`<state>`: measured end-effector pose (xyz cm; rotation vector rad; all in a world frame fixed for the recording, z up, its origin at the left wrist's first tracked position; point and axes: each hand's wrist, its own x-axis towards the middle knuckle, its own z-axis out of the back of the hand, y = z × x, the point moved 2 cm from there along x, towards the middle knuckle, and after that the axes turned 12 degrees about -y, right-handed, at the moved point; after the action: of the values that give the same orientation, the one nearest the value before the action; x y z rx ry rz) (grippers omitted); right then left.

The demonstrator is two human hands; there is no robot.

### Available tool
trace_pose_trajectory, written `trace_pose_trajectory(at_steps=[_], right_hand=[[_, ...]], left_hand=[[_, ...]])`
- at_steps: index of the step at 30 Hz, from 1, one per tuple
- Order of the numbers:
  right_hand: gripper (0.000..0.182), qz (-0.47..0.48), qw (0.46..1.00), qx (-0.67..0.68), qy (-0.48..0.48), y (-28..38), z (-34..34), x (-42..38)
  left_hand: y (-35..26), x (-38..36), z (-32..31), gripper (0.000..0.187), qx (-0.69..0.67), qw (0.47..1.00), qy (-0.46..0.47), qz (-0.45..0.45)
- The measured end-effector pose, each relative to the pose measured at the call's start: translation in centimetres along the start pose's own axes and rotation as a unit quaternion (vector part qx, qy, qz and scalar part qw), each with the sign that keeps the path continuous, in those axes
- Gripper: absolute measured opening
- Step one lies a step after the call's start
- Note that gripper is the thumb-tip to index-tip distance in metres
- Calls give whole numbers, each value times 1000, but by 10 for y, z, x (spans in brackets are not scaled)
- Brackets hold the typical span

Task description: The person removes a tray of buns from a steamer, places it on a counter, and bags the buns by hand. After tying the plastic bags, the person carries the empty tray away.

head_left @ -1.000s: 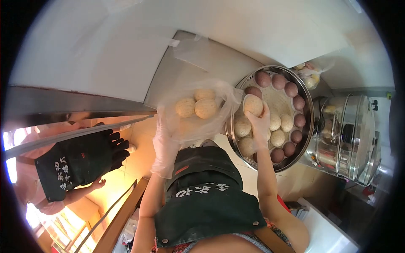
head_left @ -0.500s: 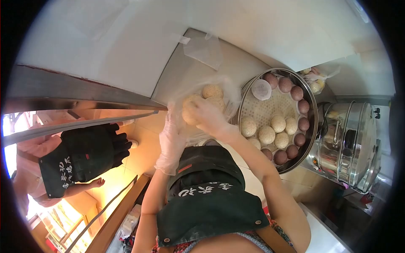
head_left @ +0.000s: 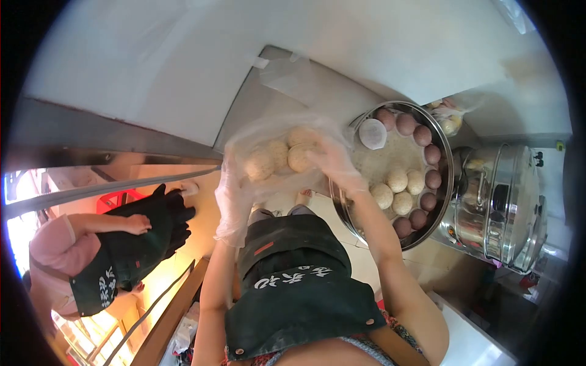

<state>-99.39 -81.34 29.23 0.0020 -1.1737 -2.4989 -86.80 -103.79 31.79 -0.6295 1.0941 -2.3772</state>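
A clear plastic bag holding several pale speckled buns (head_left: pixel 274 156) hangs between my hands above the counter's front edge. My left hand (head_left: pixel 232 194), in a thin clear glove, grips the bag's left side. On the bag's right side is my right hand (head_left: pixel 339 168), gloved too and closed on the plastic. Just right of it stands a round metal steamer tray (head_left: pixel 450 183), where pale buns (head_left: pixel 397 180) sit in the middle and purple-brown buns (head_left: pixel 432 154) line the right rim. A white paper disc (head_left: pixel 372 133) lies at the tray's upper left.
Stacked metal steamers (head_left: pixel 510 204) stand at the right, with a bag of food (head_left: pixel 450 120) behind the tray. A plastic sheet (head_left: pixel 287 78) lies on the back counter. At the left, a person in a dark apron (head_left: pixel 131 244) stands beyond a metal rail (head_left: pixel 110 186).
My right hand has come out from among the bagged buns to the bag's right side. The bag is spread wider. The person at the left has moved an arm across the apron.
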Motion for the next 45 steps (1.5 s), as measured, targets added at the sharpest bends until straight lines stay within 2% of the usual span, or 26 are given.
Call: trace_pose_trajectory(at_steps=[2, 4, 7, 10, 13, 14, 16, 17, 18, 19, 22, 24, 26, 28, 30, 33, 36, 39, 42, 43, 45], right_hand=[[49, -188, 982, 23, -13, -18, 46, -2], [61, -251, 952, -59, -166, -53, 84, -2], [75, -202, 891, -353, -202, -105, 98, -11], [92, -40, 877, -424, -223, -136, 76, -14], [87, -65, 867, -463, -173, -147, 56, -5], [84, -105, 880, -424, -187, -146, 55, -7], [77, -182, 897, -343, -213, -141, 59, -3], [72, -265, 921, -132, -254, -150, 59, -4], [68, -335, 895, 84, -282, -160, 60, -8], [64, -389, 822, 295, -295, -168, 58, -15], [63, -503, 749, 374, -215, -184, 61, -21], [63, -473, 835, 134, -247, -189, 73, -15], [62, -410, 872, -76, -257, -183, 81, -20], [60, -323, 879, -248, -247, -116, 101, -40], [55, -226, 943, -209, -129, -92, 93, -77], [59, -132, 902, -405, 73, -104, 42, -123], [60, -21, 906, -423, -24, -122, 18, -135], [71, -236, 944, -231, -24, -88, 54, -124], [79, -217, 958, -55, -177, -61, 84, -103], [80, -171, 972, -41, -155, -34, 90, -90], [84, -79, 990, -11, -115, 25, 81, -55]], left_hand=[[-3, 3, -5, 79, -6, 1000, 1, -12], [-8, 7, -5, 80, -7, 1000, 9, -14], [-7, 9, -10, 82, -20, 999, 28, -9], [-8, 11, -17, 83, -41, 998, 45, -2], [-8, -11, -17, 83, -42, 998, 38, -2], [-11, -12, -15, 83, -35, 999, 40, -2], [-26, -6, -11, 80, -62, 994, 66, 65], [-31, -4, -11, 78, -75, 989, 77, 101], [-29, -4, -14, 78, -89, 989, 72, 97], [-22, -7, -17, 78, -103, 988, 68, 95], [-18, -11, -21, 81, -72, 994, 58, 55], [-21, -10, -21, 82, -54, 996, 54, 37], [-23, -11, -20, 82, -66, 995, 57, 41], [-21, -14, -20, 82, -62, 996, 50, 45], [-20, -14, -20, 81, -51, 996, 48, 48], [-25, -14, -15, 79, -26, 997, 58, 46], [-29, -13, -12, 76, -16, 998, 60, 22], [-34, -12, -7, 72, -26, 998, 48, -21], [-36, -10, -1, 75, -37, 997, 66, -3], [-34, -12, 0, 73, -53, 996, 68, 25], [-30, -15, -1, 71, -12, 998, 56, -6]])
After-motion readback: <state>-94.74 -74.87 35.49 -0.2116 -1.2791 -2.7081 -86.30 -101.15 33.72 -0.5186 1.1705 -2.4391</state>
